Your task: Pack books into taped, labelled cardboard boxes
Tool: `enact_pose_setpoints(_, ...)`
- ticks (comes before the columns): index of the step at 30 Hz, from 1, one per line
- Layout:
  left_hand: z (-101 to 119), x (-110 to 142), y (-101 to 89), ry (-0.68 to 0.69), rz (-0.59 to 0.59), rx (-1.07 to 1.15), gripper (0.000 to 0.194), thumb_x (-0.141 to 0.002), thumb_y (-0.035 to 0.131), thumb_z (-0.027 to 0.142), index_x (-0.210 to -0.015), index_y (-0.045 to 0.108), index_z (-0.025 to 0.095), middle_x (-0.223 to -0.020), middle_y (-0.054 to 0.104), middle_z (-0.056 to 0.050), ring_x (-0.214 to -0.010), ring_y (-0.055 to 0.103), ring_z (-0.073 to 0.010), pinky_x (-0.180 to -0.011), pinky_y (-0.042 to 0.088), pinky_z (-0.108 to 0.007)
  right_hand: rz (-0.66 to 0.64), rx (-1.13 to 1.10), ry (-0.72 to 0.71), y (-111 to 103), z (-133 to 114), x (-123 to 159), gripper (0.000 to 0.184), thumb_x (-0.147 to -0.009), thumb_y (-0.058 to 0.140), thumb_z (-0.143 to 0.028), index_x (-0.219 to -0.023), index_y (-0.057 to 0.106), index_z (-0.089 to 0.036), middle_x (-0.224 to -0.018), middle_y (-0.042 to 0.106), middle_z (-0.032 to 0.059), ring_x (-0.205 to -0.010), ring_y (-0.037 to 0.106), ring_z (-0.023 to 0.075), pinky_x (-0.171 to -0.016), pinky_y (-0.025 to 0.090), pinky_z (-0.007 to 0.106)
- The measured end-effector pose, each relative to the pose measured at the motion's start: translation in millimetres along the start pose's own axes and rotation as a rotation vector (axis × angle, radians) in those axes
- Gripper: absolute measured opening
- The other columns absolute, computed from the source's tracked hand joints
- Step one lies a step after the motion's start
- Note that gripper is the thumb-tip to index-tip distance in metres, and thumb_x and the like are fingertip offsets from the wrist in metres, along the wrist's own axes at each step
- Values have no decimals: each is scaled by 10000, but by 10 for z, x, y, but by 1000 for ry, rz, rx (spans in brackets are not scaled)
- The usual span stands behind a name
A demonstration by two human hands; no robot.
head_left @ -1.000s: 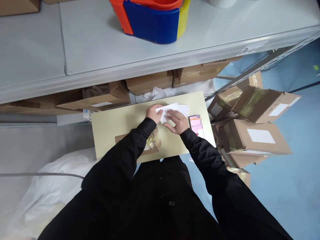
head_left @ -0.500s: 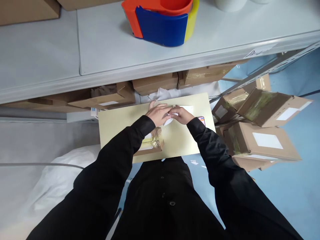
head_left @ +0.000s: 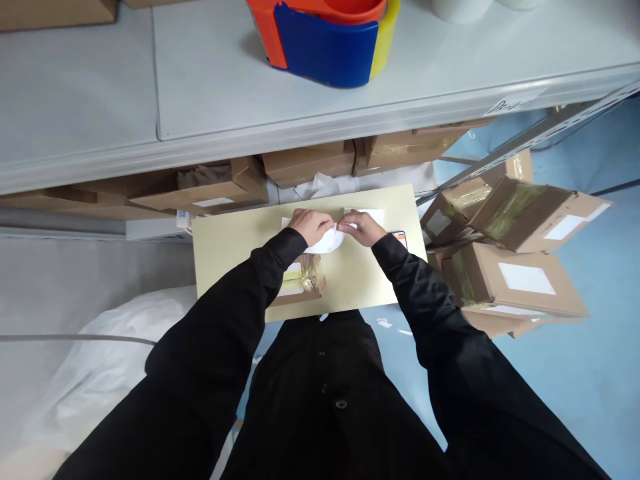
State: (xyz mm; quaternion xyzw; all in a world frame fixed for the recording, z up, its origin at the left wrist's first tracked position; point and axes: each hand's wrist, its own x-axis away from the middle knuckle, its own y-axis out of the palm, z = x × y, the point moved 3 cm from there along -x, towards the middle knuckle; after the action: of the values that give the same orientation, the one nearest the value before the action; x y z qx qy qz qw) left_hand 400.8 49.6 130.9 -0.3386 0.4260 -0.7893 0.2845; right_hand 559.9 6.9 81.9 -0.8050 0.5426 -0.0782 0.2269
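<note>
A white paper (head_left: 323, 243) is pinched by the left hand (head_left: 311, 227) and right hand (head_left: 364, 228) over a yellow table (head_left: 230, 253) near a gray shelf (head_left: 215, 80), whose tag (head_left: 515, 101) is blurry, and boxes (head_left: 480, 273) with white labels (head_left: 527, 279) are piled nearby.

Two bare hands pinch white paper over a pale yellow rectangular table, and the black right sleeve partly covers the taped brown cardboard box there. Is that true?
Not quite: in the head view, the black left sleeve, not the right sleeve, partly covers the taped brown cardboard box. The left hand and right hand do pinch white paper.
</note>
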Motion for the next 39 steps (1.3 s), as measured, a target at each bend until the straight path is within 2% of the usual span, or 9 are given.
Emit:
enact_pose_setpoints(4,-42,-12,-29,11,-21,6,306,-865,438,352,-884,706,205,-796,700,-28,-735,605,-168,-685,389,-263,-15,-71,60,-30,26,49,286,-804,606,-414,-950,616,-168,-883,675,51,-820,615,179,-816,443,315)
enact_pose_setpoints(7,-33,-25,-66,10,-52,-60,300,-870,443,392,-909,693,231,-842,698,-33,-771,612,-188,-679,392,-276,-63,-74,128,-51,59,59,521,-714,691,-265,-1196,509,-188,-992,658,49,-848,621,179,-792,468,309)
enact_pose_setpoints(11,-194,21,-161,-93,36,-126,292,-877,446,409,-891,689,249,-878,703,-44,-795,620,-210,-697,402,-302,-80,37,204,-123,175,85,471,-713,638,-139,-1170,546,-203,-1016,664,50,-864,624,192,-848,465,370)
enact_pose_setpoints(16,-514,295,-315,-180,270,1,327,-884,420,386,-904,685,195,-857,713,-72,-787,634,-210,-707,415,-287,-38,201,308,-255,177,199,600,-686,681,-157,-1255,501,-223,-1210,605,106,-1158,519,312,-1024,199,665)
enact_pose_setpoints(21,-334,718,-370,-125,378,182,316,-877,420,359,-882,675,171,-845,715,-66,-767,636,-185,-706,430,-258,93,-43,107,-49,-524,175,803,-663,744,-372,-1366,385,-223,-1380,455,151,-1252,448,309,-1019,353,542)
enact_pose_setpoints(24,-142,1016,-383,-73,442,276,296,-873,433,352,-876,667,171,-801,709,-53,-704,629,-162,-678,437,-246,104,-256,112,294,-969,125,704,-699,710,-423,-1305,438,-191,-1034,656,100,-843,652,200,-772,535,373)
enact_pose_setpoints(29,-182,1674,-336,-107,499,701,350,-758,613,401,-999,623,147,-765,702,-49,-624,630,-149,-580,459,-233,267,-290,177,519,-1309,138,317,-821,562,-360,-1071,556,-165,-701,597,-5,-526,543,112,-496,477,252)
enact_pose_setpoints(35,-269,2338,-233,-289,591,1202,358,-610,741,447,-722,619,129,-601,663,-30,-499,623,-145,-547,498,-259,577,331,-21,636,-2009,327,508,-816,566,-425,-1243,505,-158,-1130,608,159,-1018,577,271,-874,472,464)
enact_pose_setpoints(39,-176,2568,-250,-281,671,1361,407,-578,769,471,-753,636,128,-634,681,-33,-560,657,-167,-603,523,-285,419,702,-346,1139,-2577,481,417,-835,587,-368,-1216,549,-203,-1250,593,124,-1203,513,268,-1095,257,519)
